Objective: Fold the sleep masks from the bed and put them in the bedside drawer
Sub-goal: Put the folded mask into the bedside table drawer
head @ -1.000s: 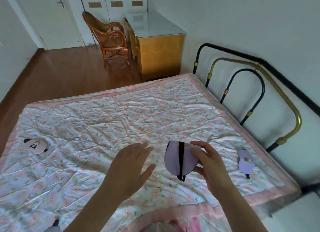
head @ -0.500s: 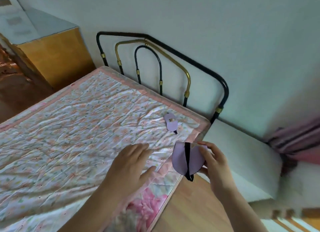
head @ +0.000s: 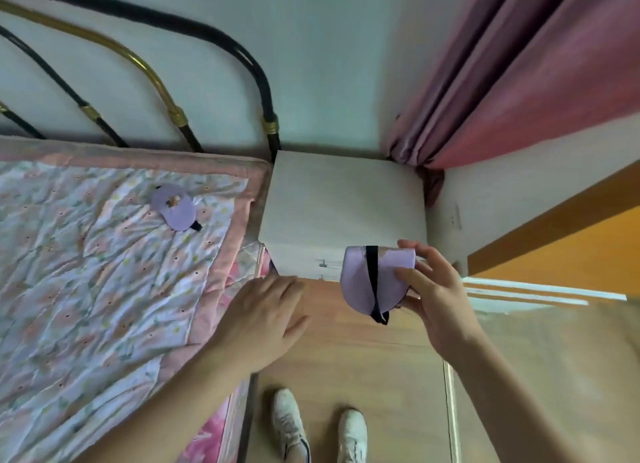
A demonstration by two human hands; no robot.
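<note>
My right hand (head: 434,293) grips a folded lilac sleep mask (head: 358,282) with a black strap, held in the air in front of the white bedside cabinet (head: 343,206). The cabinet's drawer front (head: 304,267) looks closed. My left hand (head: 263,320) hovers flat, fingers apart, over the bed's corner, just below the cabinet's front, holding nothing. A second lilac sleep mask (head: 175,208) lies unfolded on the floral quilt (head: 86,272) near the headboard.
A black and brass metal headboard (head: 173,113) runs along the wall. Pink curtains (head: 519,71) hang to the right of the cabinet. Wooden floor (head: 363,376) lies between bed and wall, with my two white shoes (head: 318,428) on it.
My view has swung right from the bed to the bedside cabinet. My right hand carried the folded mask off the bed to the cabinet front, and my left hand followed to the bed's corner.
</note>
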